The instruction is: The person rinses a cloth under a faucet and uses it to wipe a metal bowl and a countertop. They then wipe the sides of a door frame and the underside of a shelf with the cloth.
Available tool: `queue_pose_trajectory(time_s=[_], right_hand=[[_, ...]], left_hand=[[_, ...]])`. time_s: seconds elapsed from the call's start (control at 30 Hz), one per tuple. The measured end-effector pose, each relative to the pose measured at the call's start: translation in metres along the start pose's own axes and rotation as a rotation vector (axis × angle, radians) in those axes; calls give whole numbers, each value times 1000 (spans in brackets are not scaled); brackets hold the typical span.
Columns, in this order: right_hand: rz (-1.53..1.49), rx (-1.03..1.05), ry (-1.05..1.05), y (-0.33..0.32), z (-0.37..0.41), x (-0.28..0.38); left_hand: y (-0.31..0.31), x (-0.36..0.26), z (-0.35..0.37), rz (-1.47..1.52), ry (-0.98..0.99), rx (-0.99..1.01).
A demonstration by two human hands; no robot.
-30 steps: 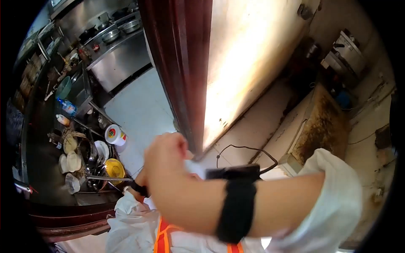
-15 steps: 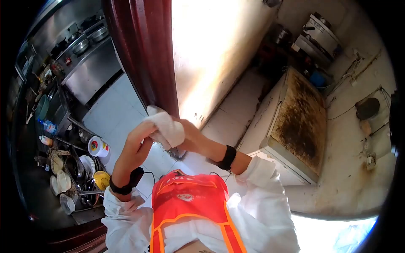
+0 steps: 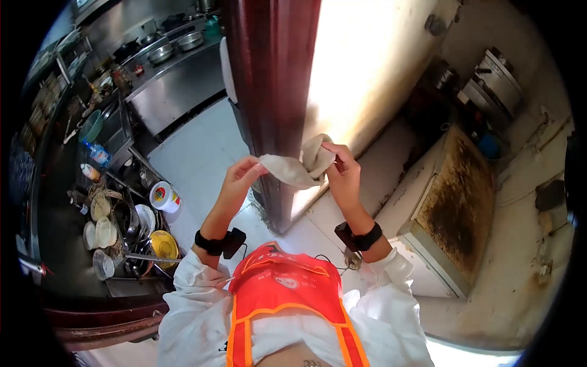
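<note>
The hands [image 3: 238,180] have drawn apart; the cloth [image 3: 301,164], bunched before, now hangs stretched between them.

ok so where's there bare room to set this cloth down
Bare: the stained cabinet top beyond the right hand, and the white floor tiles between steel counter and red door post. Crowded: the dark worktop left of the left hand, piled with plates.

Cloth [image 3: 299,165]: soft, matt, wrinkled fabric. Door frame [image 3: 272,92]: glossy dark red wood. Counter [image 3: 174,85]: brushed metal, dull sheen. Floor [image 3: 199,159]: smooth pale tile. Cabinet top [image 3: 461,202]: rough, stained, matt.
</note>
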State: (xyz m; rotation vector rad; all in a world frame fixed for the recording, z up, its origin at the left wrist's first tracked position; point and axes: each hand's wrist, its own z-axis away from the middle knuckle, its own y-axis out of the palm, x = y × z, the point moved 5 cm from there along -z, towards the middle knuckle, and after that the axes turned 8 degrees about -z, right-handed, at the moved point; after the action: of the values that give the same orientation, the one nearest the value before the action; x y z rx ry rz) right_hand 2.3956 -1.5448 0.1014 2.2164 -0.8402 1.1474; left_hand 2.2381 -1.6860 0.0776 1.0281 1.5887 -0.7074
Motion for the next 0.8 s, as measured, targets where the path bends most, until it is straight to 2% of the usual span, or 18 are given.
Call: queue_pose_trajectory(time_s=[0.2, 0.4, 0.5, 0.63, 0.73, 0.77, 0.8], right_hand=[[-98, -11, -11, 9, -15, 1], [60, 22, -31, 9, -21, -13], [-22, 10, 56, 9, -18, -24], [-56, -19, 149, 22, -13, -33], [-192, -116, -147, 46, -19, -9], [-131, -65, -248, 55, -28, 0], [-69, -15, -345, 63, -35, 8]], left_hand=[[-16, -10, 12, -28, 20, -105], [-42, -20, 32, -7, 62, -231], [-52, -21, 39, 7, 102, -274], [-63, -6, 43, -9, 60, -323], [-22, -2, 25, -74, 108, -162], [-7, 3, 19, -79, 118, -101], [4, 17, 12, -39, 24, -13]])
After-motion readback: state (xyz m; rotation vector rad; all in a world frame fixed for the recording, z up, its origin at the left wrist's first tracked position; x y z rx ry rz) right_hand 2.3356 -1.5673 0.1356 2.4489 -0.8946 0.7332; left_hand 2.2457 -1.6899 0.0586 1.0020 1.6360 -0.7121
